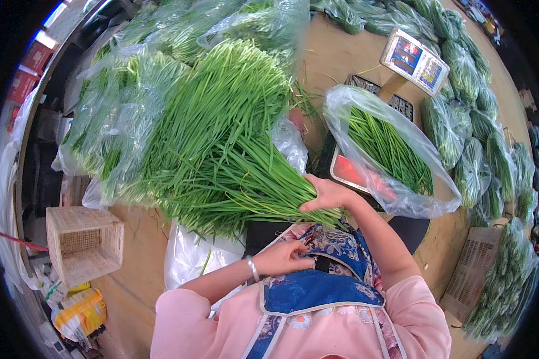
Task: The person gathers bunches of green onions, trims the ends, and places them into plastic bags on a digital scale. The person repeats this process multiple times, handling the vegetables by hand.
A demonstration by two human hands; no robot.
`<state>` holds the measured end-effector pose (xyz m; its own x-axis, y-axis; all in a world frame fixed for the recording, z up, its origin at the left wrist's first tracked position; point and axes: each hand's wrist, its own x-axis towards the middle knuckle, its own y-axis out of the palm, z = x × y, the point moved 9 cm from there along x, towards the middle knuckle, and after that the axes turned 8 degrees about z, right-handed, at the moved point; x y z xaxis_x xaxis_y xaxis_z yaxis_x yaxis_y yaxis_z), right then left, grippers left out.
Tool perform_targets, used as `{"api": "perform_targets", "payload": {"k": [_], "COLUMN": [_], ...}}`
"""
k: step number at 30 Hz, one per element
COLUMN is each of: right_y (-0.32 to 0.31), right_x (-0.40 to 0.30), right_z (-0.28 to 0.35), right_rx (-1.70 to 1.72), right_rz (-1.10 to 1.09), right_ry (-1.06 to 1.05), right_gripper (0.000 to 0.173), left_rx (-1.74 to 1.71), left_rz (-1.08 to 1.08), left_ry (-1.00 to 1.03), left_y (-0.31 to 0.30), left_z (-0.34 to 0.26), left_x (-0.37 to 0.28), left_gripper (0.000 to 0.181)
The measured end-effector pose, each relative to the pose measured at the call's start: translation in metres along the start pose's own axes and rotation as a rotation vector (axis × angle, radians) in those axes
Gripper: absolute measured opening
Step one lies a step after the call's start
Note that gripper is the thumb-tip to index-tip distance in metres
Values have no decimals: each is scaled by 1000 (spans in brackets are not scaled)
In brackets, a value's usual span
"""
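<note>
A large heap of green garlic chives (233, 98) lies before me. My right hand (325, 193) grips a thick bundle of garlic chives (278, 175) near its stem end, over my lap. My left hand (285, 259), with a bracelet at the wrist, is near my apron (328, 287), its fingers curled and apart; no item shows in it. To the right, an open clear plastic bag (388, 204) with garlic chives (386, 143) inside lies across a digital scale (348, 170); the scale's display (414, 62) stands behind it.
Bagged greens (117, 116) are piled at the left and far side. More bagged bundles (465, 72) line the right. An empty plastic crate (85, 242) stands at the left, another crate (471, 264) at the right. White plastic sheeting (193, 260) lies left of my lap.
</note>
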<state>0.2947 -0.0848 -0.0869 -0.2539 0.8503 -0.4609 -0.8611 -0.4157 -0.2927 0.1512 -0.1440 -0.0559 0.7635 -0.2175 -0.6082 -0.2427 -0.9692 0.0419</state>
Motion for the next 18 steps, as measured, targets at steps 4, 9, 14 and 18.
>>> {"api": "perform_targets", "payload": {"k": [4,9,14,18], "right_y": [6,20,40,56], "right_x": [-5,-18,-68,-96], "right_z": [22,79,171,218], "right_rx": [13,-208,-325,-244], "right_rz": [51,93,157,190], "right_ry": [54,50,-86,-389], "right_gripper": [81,70,57,55], "left_rx": [-1273,-1307,-393,-310], "left_rz": [-1,17,-297,-494], "left_ry": [622,813,622,838], "left_y": [-16,-24,-15,0], "left_z": [24,8,-9,-37], "left_x": [49,30,-30,-103], "left_gripper": [64,75,67,63]}}
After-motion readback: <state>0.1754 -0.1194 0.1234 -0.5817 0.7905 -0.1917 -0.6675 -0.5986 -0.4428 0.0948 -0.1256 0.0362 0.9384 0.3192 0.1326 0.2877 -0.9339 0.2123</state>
